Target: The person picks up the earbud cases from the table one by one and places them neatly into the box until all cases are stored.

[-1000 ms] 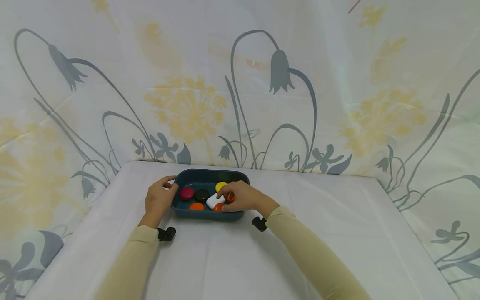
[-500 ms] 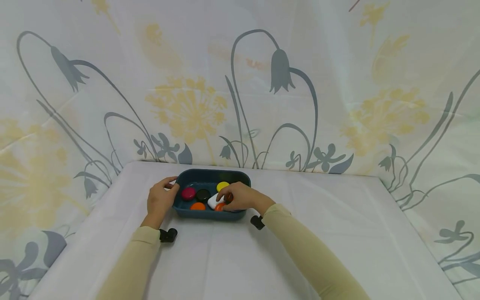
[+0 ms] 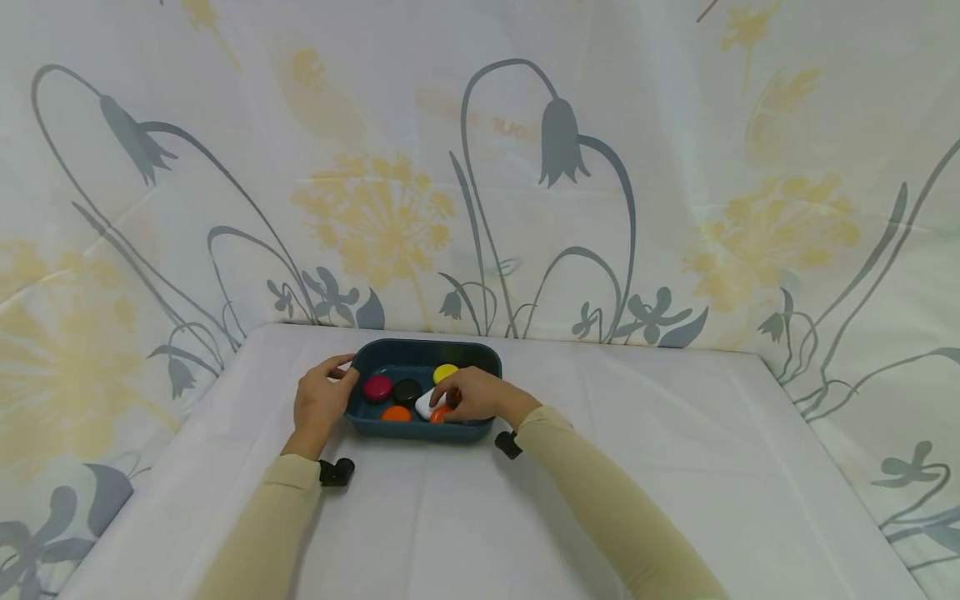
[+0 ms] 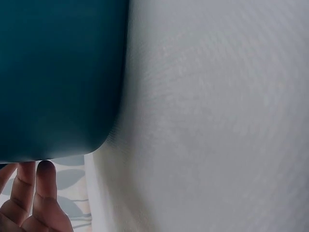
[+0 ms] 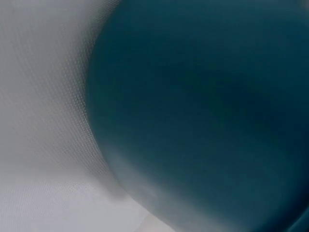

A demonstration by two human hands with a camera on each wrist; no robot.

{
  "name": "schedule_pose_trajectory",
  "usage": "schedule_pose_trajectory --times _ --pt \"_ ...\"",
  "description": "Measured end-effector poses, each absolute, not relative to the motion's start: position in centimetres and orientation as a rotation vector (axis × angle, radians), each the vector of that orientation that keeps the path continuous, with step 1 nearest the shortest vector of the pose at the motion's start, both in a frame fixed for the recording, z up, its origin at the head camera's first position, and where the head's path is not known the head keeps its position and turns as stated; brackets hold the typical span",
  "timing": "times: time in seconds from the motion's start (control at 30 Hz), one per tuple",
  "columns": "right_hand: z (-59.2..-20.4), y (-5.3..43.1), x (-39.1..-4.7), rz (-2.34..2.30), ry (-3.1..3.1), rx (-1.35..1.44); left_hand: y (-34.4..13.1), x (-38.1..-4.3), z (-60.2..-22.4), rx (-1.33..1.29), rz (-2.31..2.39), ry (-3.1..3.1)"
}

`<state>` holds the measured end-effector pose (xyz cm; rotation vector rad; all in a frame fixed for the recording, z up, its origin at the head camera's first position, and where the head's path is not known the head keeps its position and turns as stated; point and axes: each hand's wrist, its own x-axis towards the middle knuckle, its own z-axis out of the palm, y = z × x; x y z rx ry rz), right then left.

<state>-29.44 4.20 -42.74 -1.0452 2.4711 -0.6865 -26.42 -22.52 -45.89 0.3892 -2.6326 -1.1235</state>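
A dark blue-green tray (image 3: 420, 430) with rounded corners stands on the white table. Inside lie smooth round pieces: a crimson one (image 3: 377, 388), a black one (image 3: 407, 392), an orange one (image 3: 396, 413) and a yellow one (image 3: 445, 374). My left hand (image 3: 318, 402) holds the tray's left end; in the left wrist view its fingers (image 4: 46, 186) touch the outer wall. My right hand (image 3: 477, 395) reaches into the tray's right side. Its thumb and index finger pinch an orange-red round piece (image 3: 439, 414), beside a white rounded piece (image 3: 426, 403). The right palm hides the contents behind it.
The white cloth-covered table (image 3: 600, 467) extends in front of the tray and to both sides. Behind it hangs a curtain (image 3: 480, 208) printed with flowers. Only the tray's outer wall and cloth show in the right wrist view.
My right hand has shifted slightly within the tray, and its wrist has moved a little left. An orange-red piece under the right fingers is now hidden. My left hand keeps its place on the tray.
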Motion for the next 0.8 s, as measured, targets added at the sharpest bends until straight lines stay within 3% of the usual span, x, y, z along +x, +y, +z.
schedule_pose_trajectory --times 0.8 --pt "-42.85 4.02 -29.13 -0.613 2.526 -1.027 -22.44 -26.25 -45.65 0.416 -1.166 -2.624"
